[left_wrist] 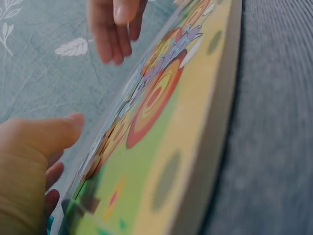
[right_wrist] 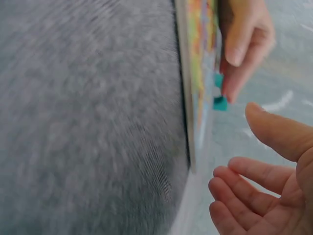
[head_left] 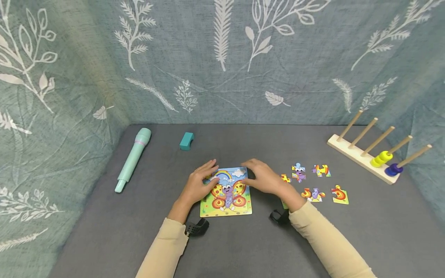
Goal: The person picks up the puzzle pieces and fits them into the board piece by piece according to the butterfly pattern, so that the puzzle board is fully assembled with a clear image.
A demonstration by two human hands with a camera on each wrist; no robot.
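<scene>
A square butterfly puzzle (head_left: pixel 227 211) with a rainbow and clouds along its top lies flat on the table. My left hand (head_left: pixel 198 185) is at its upper left side, the thumb reaching over the picture and the fingers relaxed. At the upper right corner is my right hand (head_left: pixel 263 177), thumb and fingers spread apart around that edge. The right wrist view shows this palm (right_wrist: pixel 264 200) holding nothing. From the left wrist, thin seams between pieces show in the picture (left_wrist: pixel 156 98), with the left thumb (left_wrist: pixel 54 132) beside it.
Right of the puzzle lie several loose pieces, among them an orange-and-green one (head_left: pixel 340 195) and a purple one (head_left: pixel 299 172); my right forearm partly covers others. A peg stand (head_left: pixel 361 157) with yellow and blue beads stands far right. A teal block (head_left: pixel 186 141) and mint microphone-shaped toy (head_left: pixel 133 158) lie left.
</scene>
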